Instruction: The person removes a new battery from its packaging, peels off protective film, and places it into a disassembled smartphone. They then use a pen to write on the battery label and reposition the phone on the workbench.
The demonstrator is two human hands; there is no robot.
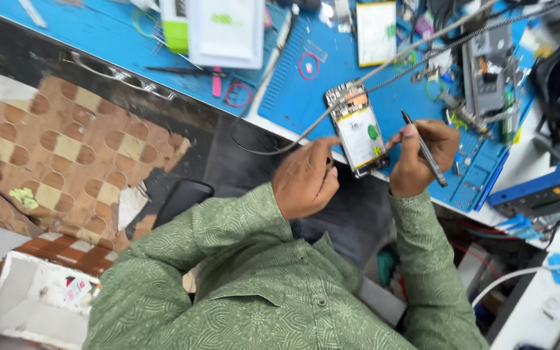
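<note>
Spanning the upper frame from 10 to 3 o'clock, blue surface (332, 97) carries the clutter. White tray (227, 29) at 12 o'clock. Left hand (306, 178) near centre, fingers curled and pinching the lower-left edge of the opened phone (359, 129). Right hand (422, 155) at the phone's 3 o'clock, fingers pressed together around a dark thin tool (426, 150), thumb touching the phone's edge.
</note>
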